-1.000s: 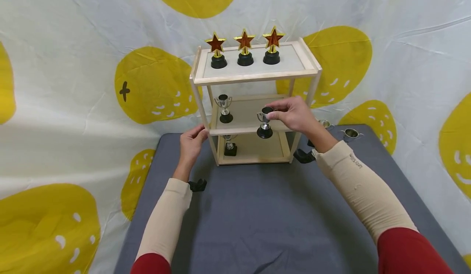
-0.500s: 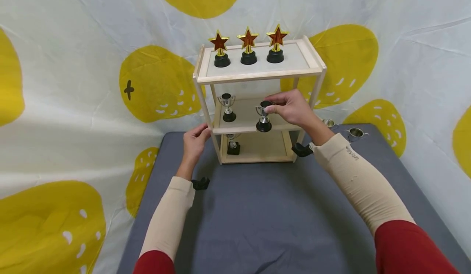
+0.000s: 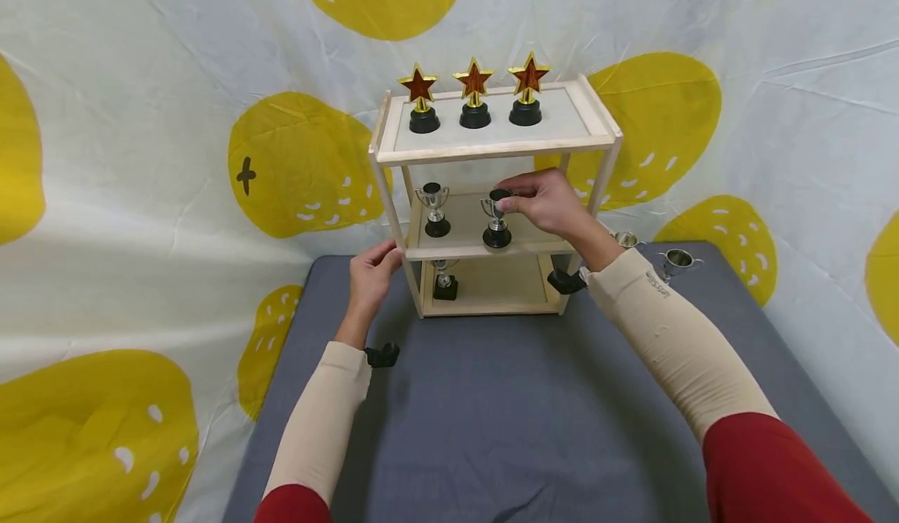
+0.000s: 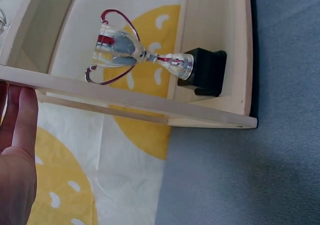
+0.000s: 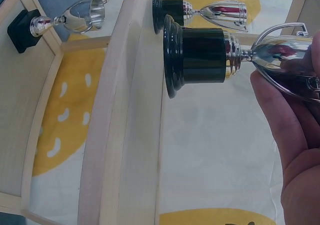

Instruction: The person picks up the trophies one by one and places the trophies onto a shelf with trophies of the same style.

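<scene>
Nearest, a grey cloth-covered counter (image 3: 449,429) runs back toward a wall. Over it reach a person's two arms, in red sleeves (image 3: 765,460) with beige cuffs (image 3: 681,343), a black device (image 3: 381,356) at each wrist.

The left hand (image 3: 370,277), arm stretched forward, grips the left front post of a small three-level wooden shelf (image 3: 456,254) with thumb and fingers. The right hand (image 3: 551,201) angles in from the right, pinching a silver cup trophy (image 3: 497,236) by its bowl. That trophy is upright at the front of the middle level; whether its round black base touches the board is unclear.

Left of it on that level stands a matching cup (image 3: 432,197); below, on the bottom level, a square-based cup (image 3: 445,287). Two more silver cups (image 3: 678,259) are on the counter, right of the shelf. Three gold-and-red star trophies (image 3: 474,82) line the top. Behind hangs a white cloth (image 3: 175,156) with big yellow shapes.
</scene>
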`<state>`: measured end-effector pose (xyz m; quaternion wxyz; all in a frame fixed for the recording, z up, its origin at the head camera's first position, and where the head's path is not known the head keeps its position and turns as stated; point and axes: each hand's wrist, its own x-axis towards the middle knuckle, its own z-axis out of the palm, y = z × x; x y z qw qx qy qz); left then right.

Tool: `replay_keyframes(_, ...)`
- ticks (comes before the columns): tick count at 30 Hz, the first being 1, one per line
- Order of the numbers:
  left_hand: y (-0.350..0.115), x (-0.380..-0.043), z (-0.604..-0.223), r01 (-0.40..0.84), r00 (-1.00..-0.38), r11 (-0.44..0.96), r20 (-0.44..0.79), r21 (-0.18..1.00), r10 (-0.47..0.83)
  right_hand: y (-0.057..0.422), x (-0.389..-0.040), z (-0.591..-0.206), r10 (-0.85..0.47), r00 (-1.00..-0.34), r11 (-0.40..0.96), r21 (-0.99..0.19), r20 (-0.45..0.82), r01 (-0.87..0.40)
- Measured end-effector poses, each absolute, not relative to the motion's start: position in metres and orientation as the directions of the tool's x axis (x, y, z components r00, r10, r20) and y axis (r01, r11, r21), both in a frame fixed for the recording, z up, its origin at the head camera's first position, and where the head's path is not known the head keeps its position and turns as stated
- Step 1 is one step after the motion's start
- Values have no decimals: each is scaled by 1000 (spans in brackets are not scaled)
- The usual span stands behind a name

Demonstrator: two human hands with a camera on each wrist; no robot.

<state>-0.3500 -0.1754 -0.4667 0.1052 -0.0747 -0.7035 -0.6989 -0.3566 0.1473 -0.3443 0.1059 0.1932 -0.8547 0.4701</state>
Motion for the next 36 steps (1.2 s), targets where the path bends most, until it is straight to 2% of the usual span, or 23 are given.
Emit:
replay_keyframes(24,-176,-348,-464,241,-969,12,242,970,-44,137,-374,-340,-210,-924,551,-742,321,-383)
replay_keyframes(36,-176,-344,-466,230,-972,53,232,972,-41,136,-381,-342,-189,-952,558,-772,240,-305)
